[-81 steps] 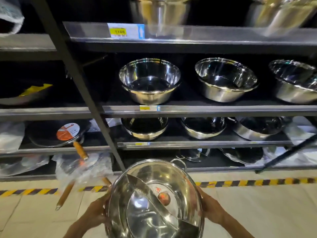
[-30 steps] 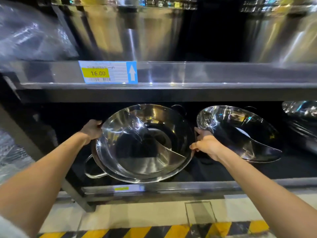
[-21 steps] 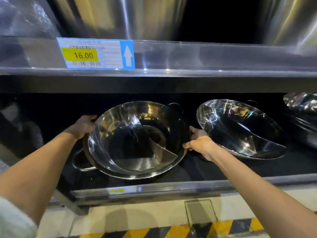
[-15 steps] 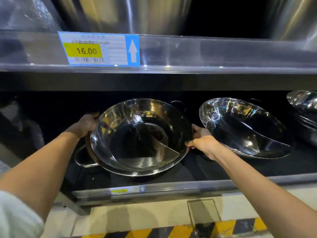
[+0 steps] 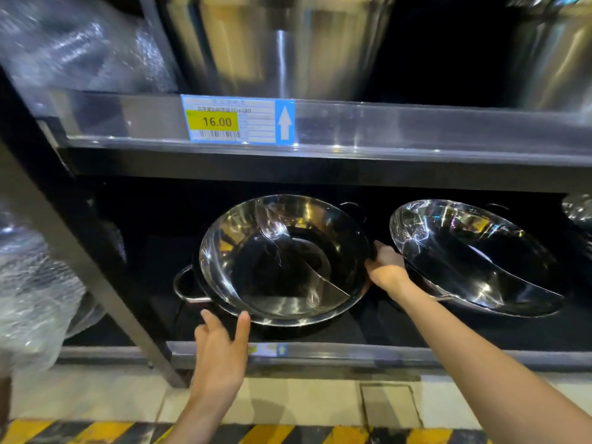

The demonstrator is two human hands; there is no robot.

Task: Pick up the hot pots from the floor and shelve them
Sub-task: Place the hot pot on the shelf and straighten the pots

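Note:
A shiny steel hot pot (image 5: 282, 261) with an S-shaped divider leans tilted on the dark shelf (image 5: 320, 352), stacked on another pot whose loop handle (image 5: 184, 285) sticks out at its left. My right hand (image 5: 386, 267) grips the pot's right rim. My left hand (image 5: 221, 350) is below the pot's front-left edge, fingers spread, its fingertips at or just under the rim, holding nothing. A second divided hot pot (image 5: 474, 254) leans on the same shelf to the right.
Tall steel stock pots (image 5: 282, 43) stand on the shelf above, behind a price tag (image 5: 237, 120) reading 16.00. A slanted black upright (image 5: 80, 261) bounds the bay at left, with plastic-wrapped goods (image 5: 28, 290) beyond. Yellow-black hazard tape (image 5: 288, 434) marks the floor.
My left hand has let go of the pot's upper left rim and dropped to its front-left edge, fingers now spread. The pot stays on the shelf; my right hand keeps its hold.

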